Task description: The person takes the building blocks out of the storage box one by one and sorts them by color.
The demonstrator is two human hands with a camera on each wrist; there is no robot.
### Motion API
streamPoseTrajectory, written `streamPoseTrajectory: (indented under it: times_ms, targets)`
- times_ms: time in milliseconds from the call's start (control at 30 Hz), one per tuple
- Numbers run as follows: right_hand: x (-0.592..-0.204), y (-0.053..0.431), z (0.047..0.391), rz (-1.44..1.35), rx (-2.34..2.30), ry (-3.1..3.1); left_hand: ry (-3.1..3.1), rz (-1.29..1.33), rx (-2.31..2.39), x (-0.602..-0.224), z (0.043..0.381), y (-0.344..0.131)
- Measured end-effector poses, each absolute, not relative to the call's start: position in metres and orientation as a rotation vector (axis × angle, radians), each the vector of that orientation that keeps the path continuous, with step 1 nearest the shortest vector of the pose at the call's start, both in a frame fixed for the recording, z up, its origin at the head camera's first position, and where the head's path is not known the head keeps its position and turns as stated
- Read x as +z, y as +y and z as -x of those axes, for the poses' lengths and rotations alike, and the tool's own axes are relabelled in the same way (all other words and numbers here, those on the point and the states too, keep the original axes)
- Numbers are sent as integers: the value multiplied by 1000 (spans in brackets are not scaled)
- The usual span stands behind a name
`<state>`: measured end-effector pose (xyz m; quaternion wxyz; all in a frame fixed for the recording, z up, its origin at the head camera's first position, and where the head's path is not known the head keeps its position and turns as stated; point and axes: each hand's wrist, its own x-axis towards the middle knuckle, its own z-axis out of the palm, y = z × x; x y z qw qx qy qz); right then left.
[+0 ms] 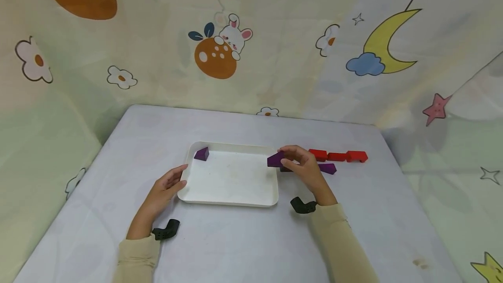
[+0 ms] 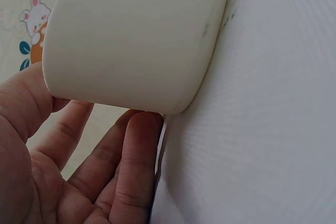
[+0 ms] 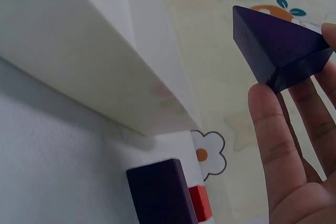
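My left hand [image 1: 164, 191] holds the left edge of a white tray [image 1: 228, 203], thumb at the rim and other fingers against the outer wall [image 2: 131, 45]. With thumb and fingertips, my right hand [image 1: 304, 169] pinches a purple wedge-shaped block [image 1: 275, 160], raised over the tray's right edge. In the right wrist view the block [image 3: 278, 45] shows sloping faces. Another purple block [image 1: 202, 154] lies inside the tray at its far left corner. Right of the tray lies a purple block [image 1: 328, 168], and a dark purple block [image 3: 160, 190] is partly hidden under my right hand.
Behind the purple blocks, red blocks [image 1: 337, 157] form a row on the white table [image 1: 235, 248], right of the tray. A patterned cloth [image 1: 283, 56] hangs behind the table. Each wrist wears a small black device [image 1: 303, 205].
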<state>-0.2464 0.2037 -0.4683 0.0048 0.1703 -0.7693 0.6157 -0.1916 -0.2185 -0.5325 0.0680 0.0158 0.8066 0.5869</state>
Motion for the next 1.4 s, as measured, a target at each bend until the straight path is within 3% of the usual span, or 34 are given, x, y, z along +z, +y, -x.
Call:
streamPoseTrajectory:
  times_ms: [633, 1400]
  targets:
    - [-462, 301, 236, -331, 1806, -2433, 2417, -74, 1774, -532, 190, -219]
    - [-481, 372, 235, -238, 1842, -2342, 2425, -45, 1740, -527, 191, -216]
